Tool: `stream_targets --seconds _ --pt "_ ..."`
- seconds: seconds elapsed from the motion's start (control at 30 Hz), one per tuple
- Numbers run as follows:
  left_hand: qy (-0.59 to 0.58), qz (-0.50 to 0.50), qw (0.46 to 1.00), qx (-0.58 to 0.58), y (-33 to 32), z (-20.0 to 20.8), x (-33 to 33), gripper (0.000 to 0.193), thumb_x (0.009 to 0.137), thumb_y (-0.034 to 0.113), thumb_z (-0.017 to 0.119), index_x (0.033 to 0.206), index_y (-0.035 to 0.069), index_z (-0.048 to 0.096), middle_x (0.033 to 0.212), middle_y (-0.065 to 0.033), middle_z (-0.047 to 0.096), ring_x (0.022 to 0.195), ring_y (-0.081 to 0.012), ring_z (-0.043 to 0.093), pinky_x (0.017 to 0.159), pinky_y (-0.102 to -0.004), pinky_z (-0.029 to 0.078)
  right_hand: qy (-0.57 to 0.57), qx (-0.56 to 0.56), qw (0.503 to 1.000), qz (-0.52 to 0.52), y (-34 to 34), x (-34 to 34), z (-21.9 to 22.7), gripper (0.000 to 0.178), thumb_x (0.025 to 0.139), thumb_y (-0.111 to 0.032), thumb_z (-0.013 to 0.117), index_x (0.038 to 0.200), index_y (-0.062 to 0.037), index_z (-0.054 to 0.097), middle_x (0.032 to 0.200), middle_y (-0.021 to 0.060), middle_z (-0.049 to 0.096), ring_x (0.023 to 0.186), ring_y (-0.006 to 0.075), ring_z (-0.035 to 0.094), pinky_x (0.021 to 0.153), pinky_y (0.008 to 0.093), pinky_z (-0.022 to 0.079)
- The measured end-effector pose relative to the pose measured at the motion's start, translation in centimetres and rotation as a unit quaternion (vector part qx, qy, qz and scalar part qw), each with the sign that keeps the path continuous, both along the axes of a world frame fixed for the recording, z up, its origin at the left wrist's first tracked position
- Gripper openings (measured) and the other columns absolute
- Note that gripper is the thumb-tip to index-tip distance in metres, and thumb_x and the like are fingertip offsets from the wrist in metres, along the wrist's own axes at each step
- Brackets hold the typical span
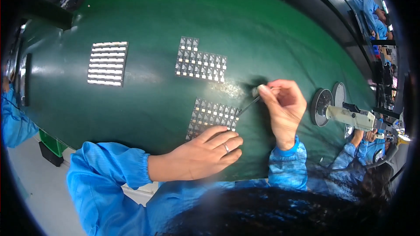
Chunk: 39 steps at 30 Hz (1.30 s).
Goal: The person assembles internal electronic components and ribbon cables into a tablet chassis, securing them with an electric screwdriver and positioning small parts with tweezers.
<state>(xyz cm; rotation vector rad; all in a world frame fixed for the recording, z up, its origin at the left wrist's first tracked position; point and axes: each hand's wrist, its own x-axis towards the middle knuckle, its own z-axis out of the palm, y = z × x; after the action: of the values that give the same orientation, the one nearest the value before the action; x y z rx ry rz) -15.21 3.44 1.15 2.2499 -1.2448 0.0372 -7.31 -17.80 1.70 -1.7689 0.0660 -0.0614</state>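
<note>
Tweezers (247, 105), pinched in the right hand (284, 109), slant down-left toward the near chip grid (213, 116); the left hand (205, 155) rests flat, open, touching the grid's lower edge.

The green table (144, 13) looks like a smooth mat with a soft sheen, catching pale glare beside the upper grid of small parts (200, 60); that grid and the nearer grid of small parts (212, 116) look like dull grey plastic or metal pieces with glinting spots; the white block of strips (107, 63), left of the upper grid, looks matt and pale; the thin tool (249, 103) in the right hand (284, 109) is dark and slim, its material unclear; the left hand (205, 150), at the nearer grid, bears a shiny metal ring (226, 147); both blue sleeves (109, 170) are thin, crinkled cloth with gathered cuffs.
</note>
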Motion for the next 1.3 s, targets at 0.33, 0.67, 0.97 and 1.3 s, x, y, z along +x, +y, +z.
stream_targets --seconds 0.33,0.67,0.97,1.3 --pt "0.128 0.167 0.917 -0.338 0.0 -0.2 0.4 0.045 0.078 0.006 0.082 0.116 0.016 0.06 0.118 -0.0046 0.056 0.103 -0.0249 0.057 0.089 -0.0401 0.047 0.037 0.237 0.955 0.174 -1.2 -1.5 1.7 0.025 0.078 0.007 0.078 0.087 -0.0015 0.056 0.082 0.0118 0.065 0.075 0.018 0.063 0.067 0.0303 0.051" --pt "0.173 0.167 0.909 -0.34 2.8 1.3 4.7 0.02 0.091 0.0 0.068 0.108 0.006 0.062 0.106 -0.0082 0.065 0.096 -0.023 0.064 0.081 -0.0337 0.052 -0.055 -0.008 0.983 0.176 0.2 -1.5 2.4 0.017 0.077 0.003 0.081 0.089 0.0023 0.069 0.078 0.0072 0.068 0.063 0.011 0.059 0.059 0.0255 0.048" --pt "0.242 0.145 0.924 -0.258 3.5 2.2 5.7 0.057 0.086 0.02 0.078 0.134 0.006 0.049 0.123 -0.0114 0.058 0.116 -0.0259 0.055 0.103 -0.0393 0.043 -0.184 -0.177 0.948 0.191 1.0 -2.0 3.6 0.007 0.085 -0.001 0.073 0.091 0.0001 0.072 0.074 0.0095 0.065 0.059 0.0161 0.059 0.055 0.0267 0.046" --pt "0.102 0.134 0.981 0.095 4.9 4.6 4.6 0.089 0.055 0.048 0.091 0.125 0.009 0.051 0.14 -0.0146 0.042 0.135 -0.0367 0.037 0.111 -0.0519 0.027 -0.143 -0.081 0.983 0.083 -0.5 -1.6 2.2 0.006 0.088 -0.005 0.073 0.091 0.0006 0.071 0.071 0.0067 0.062 0.056 0.0113 0.056 0.052 0.0255 0.044"
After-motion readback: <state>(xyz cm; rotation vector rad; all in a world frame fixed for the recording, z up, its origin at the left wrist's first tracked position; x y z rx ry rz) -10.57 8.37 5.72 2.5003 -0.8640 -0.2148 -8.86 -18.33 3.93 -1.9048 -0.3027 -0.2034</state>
